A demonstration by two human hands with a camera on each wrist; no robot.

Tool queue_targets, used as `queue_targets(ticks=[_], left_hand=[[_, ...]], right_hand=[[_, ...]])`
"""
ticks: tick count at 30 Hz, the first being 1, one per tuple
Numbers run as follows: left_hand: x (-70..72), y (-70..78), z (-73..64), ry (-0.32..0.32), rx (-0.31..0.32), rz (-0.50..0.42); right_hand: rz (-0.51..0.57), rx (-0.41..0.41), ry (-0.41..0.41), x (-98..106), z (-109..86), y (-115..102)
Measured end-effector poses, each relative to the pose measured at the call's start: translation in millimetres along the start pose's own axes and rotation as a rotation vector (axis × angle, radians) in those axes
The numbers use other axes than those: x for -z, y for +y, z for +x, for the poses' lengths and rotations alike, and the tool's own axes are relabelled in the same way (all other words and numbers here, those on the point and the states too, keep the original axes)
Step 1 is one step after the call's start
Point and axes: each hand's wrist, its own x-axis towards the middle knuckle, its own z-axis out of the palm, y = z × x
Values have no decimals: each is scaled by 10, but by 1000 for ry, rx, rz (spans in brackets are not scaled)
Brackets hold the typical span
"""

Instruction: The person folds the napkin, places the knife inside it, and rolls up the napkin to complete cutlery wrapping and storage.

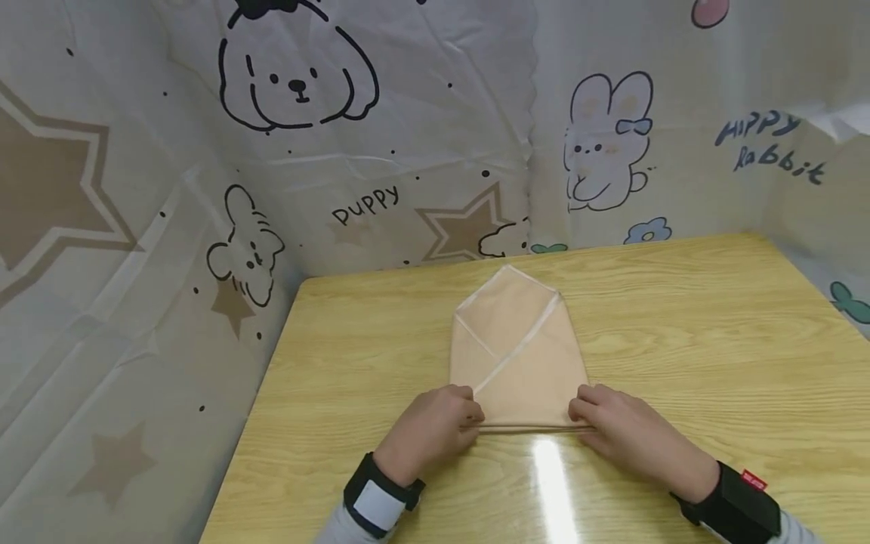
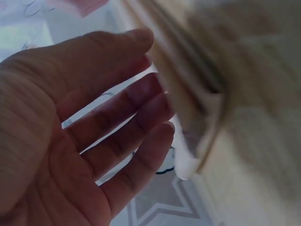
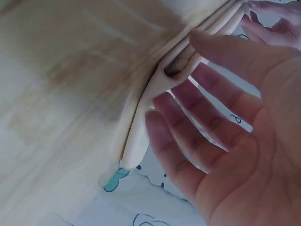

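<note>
A wooden counter (image 1: pixel 680 340) walled in by cartoon-printed sheeting (image 1: pixel 408 113) carries a folded beige cloth napkin (image 1: pixel 519 363) at its middle, pointed end away from the person. The left hand (image 1: pixel 428 434) and right hand (image 1: pixel 628 434) pinch its near corners, fingers (image 3: pixel 207 70) clamped on the layered edge. Soft, light and limp, it looks best held by those thick folded corners.
</note>
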Motion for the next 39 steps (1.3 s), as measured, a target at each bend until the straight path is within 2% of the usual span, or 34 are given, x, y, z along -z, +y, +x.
queue_targets(ticks=[3,6,12,18,23,27,32,36,39], left_hand=[[-63,-3,1,8,-31,49],[-118,15,45,3,-53,91],[-185,63,123,4,-65,158],[-193,86,194,16,-96,292],[-185,90,253,44,-106,354],[-192,23,308,43,-92,286],[-161,-70,352,-24,-22,99],[-128,-120,368,-34,62,-25],[-123,-147,389,-13,96,-56]], right_hand=[[-23,-22,-10,-54,-12,-4],[-80,-17,13,-84,-3,-21],[-176,31,56,-98,22,-51],[-264,86,121,-146,116,-83],[-285,59,80,-130,208,-83],[-191,17,1,-44,257,-36],[-37,0,-92,25,325,80],[47,2,-112,22,389,198],[65,-2,-107,1,409,252]])
